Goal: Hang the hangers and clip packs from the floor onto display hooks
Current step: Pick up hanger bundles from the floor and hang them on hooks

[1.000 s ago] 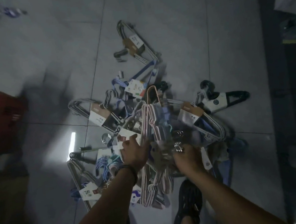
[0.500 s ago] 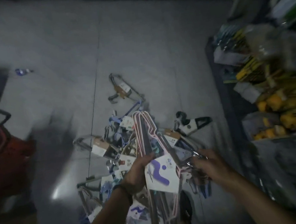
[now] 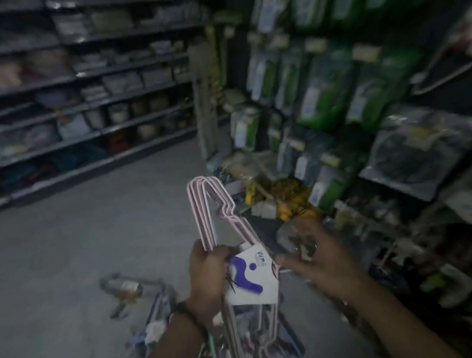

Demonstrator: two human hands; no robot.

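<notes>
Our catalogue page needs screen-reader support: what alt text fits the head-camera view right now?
A person's left hand grips a pack of pink hangers with a white, purple-marked card in a dim shop aisle; the blurred right hand is spread beside the card. Below, other hangers lie on the floor; green packs hang at right.

To my left, long shelves (image 3: pixel 71 77) hold blurred stacked goods above the grey floor (image 3: pixel 59 262). On my right hang green packets (image 3: pixel 325 89), with yellow items (image 3: pixel 288 199) and a dark bagged pack (image 3: pixel 417 155) lower down.
</notes>
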